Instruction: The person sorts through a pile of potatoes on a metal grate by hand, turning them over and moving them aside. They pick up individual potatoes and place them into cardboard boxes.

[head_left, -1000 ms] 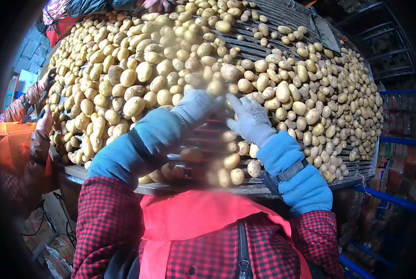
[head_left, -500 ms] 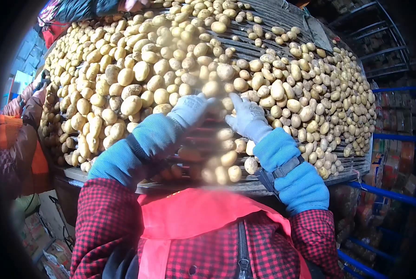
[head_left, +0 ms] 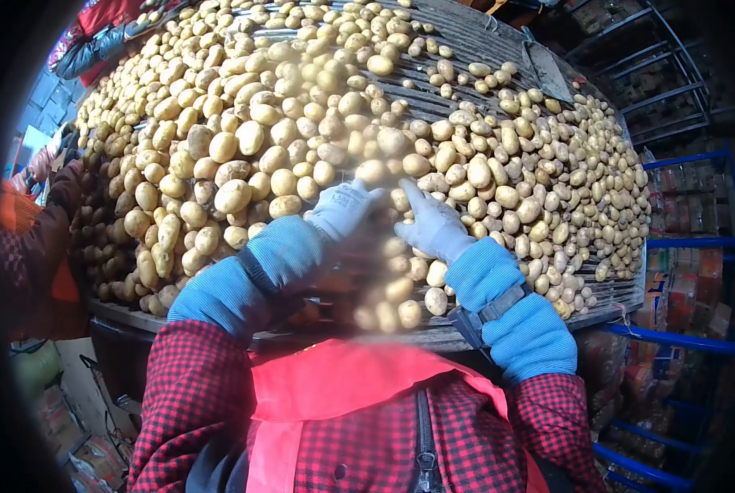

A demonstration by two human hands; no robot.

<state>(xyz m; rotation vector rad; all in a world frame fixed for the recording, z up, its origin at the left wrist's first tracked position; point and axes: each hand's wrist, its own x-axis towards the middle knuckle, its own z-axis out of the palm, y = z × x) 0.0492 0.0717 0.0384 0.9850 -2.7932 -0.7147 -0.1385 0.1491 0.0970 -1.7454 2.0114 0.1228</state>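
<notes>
Potatoes [head_left: 233, 196] of many sizes cover a slatted sorting table [head_left: 466, 49]. In a light grey glove, my left hand [head_left: 343, 209] rests at the near edge of the heap, its fingers stretched toward a potato [head_left: 372, 172] just beyond them. My right hand [head_left: 436, 223], gloved the same way, lies opposite with index finger and thumb spread. Neither hand has a potato in its grasp. Between my wrists, several small potatoes [head_left: 399, 289] lie on the slats. A blurred smear over the middle of the view hides some detail around my fingertips.
At the left edge stands a person in a dark sleeve [head_left: 55, 218] and orange garment. Another person's sleeve [head_left: 96, 51] reaches in at the top left. Blue metal rails [head_left: 688, 343] and stacked packages [head_left: 696, 279] are on the right. The table's front edge [head_left: 441, 335] runs before my chest.
The view has shifted slightly. My hands keep nearly the same pose among the potatoes. The other person's sleeve at the top left has moved farther left.
</notes>
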